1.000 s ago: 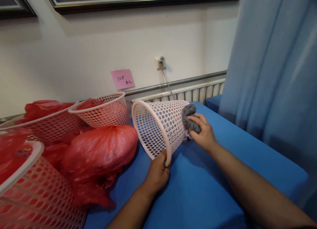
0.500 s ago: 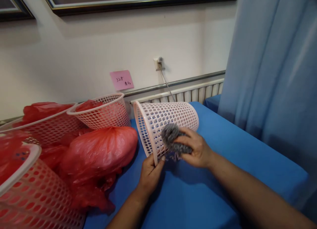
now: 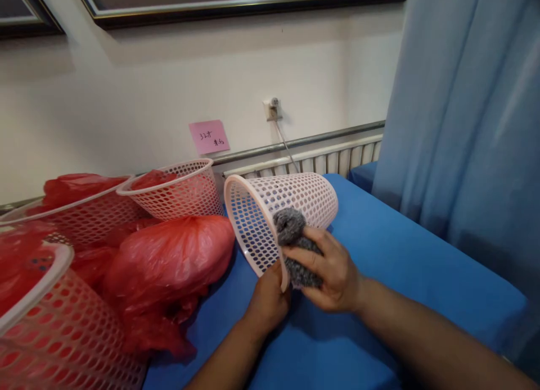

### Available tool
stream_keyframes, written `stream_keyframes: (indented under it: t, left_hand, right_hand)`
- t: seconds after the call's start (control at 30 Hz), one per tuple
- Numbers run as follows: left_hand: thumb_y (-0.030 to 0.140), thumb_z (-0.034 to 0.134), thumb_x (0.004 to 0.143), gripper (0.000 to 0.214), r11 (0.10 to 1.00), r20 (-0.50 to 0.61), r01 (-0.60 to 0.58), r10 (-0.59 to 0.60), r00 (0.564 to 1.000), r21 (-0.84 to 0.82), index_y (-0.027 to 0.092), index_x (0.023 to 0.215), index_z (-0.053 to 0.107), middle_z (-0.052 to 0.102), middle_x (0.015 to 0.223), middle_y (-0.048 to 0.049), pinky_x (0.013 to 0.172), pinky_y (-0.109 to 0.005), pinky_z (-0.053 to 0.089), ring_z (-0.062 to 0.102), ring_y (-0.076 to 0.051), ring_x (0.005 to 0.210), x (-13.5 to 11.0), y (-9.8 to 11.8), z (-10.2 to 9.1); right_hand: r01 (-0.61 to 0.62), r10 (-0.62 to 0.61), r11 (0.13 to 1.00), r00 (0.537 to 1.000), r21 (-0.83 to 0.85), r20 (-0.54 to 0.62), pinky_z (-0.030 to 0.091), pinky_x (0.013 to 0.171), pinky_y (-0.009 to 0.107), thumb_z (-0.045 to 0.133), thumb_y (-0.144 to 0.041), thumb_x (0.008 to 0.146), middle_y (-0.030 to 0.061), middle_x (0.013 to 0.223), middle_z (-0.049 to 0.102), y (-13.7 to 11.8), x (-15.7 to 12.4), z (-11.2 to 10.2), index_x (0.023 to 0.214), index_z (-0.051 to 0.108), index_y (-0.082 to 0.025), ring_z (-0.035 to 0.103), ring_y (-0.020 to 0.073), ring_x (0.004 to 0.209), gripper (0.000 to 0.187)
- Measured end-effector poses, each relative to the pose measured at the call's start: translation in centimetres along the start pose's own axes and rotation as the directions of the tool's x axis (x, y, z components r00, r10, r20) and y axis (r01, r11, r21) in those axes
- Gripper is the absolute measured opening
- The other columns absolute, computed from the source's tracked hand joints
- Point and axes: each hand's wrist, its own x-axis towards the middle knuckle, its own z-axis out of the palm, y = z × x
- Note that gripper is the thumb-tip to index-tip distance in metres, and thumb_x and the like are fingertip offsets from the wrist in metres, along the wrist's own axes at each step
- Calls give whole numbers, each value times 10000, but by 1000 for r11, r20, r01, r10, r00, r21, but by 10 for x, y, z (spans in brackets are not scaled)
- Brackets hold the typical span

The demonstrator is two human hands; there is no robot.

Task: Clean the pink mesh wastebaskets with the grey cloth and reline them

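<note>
A pale pink perforated plastic basket (image 3: pixel 304 193) lies on its side on the blue surface (image 3: pixel 379 255), its open mouth turned left toward me. My left hand (image 3: pixel 270 297) grips the lower part of its rim, with some fingers hidden inside the mouth. In my right hand (image 3: pixel 333 272) is a crumpled grey fuzzy cloth (image 3: pixel 289 224), pressed against the basket's outer wall near the rim. The fingers of that hand are bent over the cloth.
To the left stand more pink baskets (image 3: pixel 198 187) holding red plastic bags. A full red bag (image 3: pixel 169 255) lies between them and my left arm. Behind are a radiator (image 3: pixel 324 162), a plug with a cord (image 3: pixel 273 110) and a pink note (image 3: pixel 210 137). A blue curtain (image 3: pixel 442 125) hangs right.
The basket has turned, so its mouth faces me more. My left hand has shifted right with the rim. My right hand and the cloth have moved slightly down and toward the rim.
</note>
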Motion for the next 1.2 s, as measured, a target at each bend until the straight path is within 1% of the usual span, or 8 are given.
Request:
stream_keyframes:
  t: [0.27, 0.4, 0.6, 0.77, 0.9, 1.0, 1.07, 1.2]
  left_hand:
    - [404, 644, 895, 273, 980, -241, 42, -89, 966, -194, 174, 1000, 747, 753, 899, -53, 881, -381, 578, 698, -253, 886, -8, 10, -9]
    - [425, 575, 961, 378, 975, -186, 88, -126, 974, -202, 173, 1197, 729, 754, 1143, -104, 1052, -440, 511, 672, -288, 1145, -9, 7, -5]
    - [338, 538, 986, 437, 996, -59, 27, -32, 998, -88, 190, 1388, 622, 642, 1403, -121, 1174, -471, 412, 578, -293, 1327, -7, 0, 1]
    - [226, 497, 970, 474, 998, -3, -55, 55, 998, -2, 224, 1438, 572, 624, 1431, -94, 1172, -501, 417, 579, -292, 1319, -2, -13, 9]
    - [175, 487, 954, 473, 996, 33, -75, 77, 996, -56, 265, 1402, 608, 666, 1381, -48, 1135, -481, 473, 595, -288, 1302, -2, -16, 11]
    - [165, 450, 957, 472, 998, 24, -48, 49, 999, -47, 255, 1387, 623, 700, 1323, -51, 1167, -502, 441, 582, -277, 1327, -1, -14, 10]
    - [178, 437, 960, 482, 999, -3, -23, 23, 1000, -34, 238, 1409, 603, 695, 1332, -58, 1193, -513, 407, 554, -269, 1363, 0, -15, 9]
    - [221, 440, 962, 463, 999, -16, 20, -20, 1000, -41, 223, 1387, 624, 683, 1356, -66, 1188, -517, 410, 564, -269, 1357, 1, -19, 7]
  right_hand:
    - [92, -106, 992, 981, 87, 164, 585, 843, 434, 623, -245, 764, 118, 1214, 597, -1, 4, -2, 1205, 642, -223, 625, 259, 987, 442]
    - [-183, 178, 980, 982, -83, -66, 535, 1008, 494, 619, -200, 743, 117, 1353, 552, 32, 0, -7, 1226, 649, -249, 595, 298, 1188, 487]
    - [-688, 611, 700, 716, -194, -337, 469, 1097, 560, 579, -247, 749, 125, 1214, 611, 101, -6, -21, 1170, 705, -203, 622, 326, 1166, 441]
    - [-223, 209, 957, 974, -188, -90, 496, 1077, 508, 613, -195, 746, 125, 1414, 511, 41, 1, -13, 1330, 613, -237, 554, 318, 1279, 586]
    - [108, -107, 993, 994, -43, 24, 546, 992, 461, 629, -221, 777, 129, 1368, 526, -7, 4, -6, 1340, 602, -234, 591, 296, 1192, 564]
    - [-54, 46, 994, 996, -91, -82, 530, 1019, 462, 621, -187, 757, 119, 1368, 543, 16, 2, -7, 1270, 648, -241, 592, 292, 1207, 516]
    - [-310, 277, 939, 939, -148, -205, 491, 1074, 487, 597, -177, 737, 109, 1368, 561, 54, -3, -12, 1219, 680, -245, 579, 301, 1245, 494]
    - [-763, 681, 632, 629, -133, -376, 447, 1111, 500, 574, -245, 719, 120, 1249, 626, 124, -13, -27, 1151, 719, -196, 604, 307, 1186, 458]
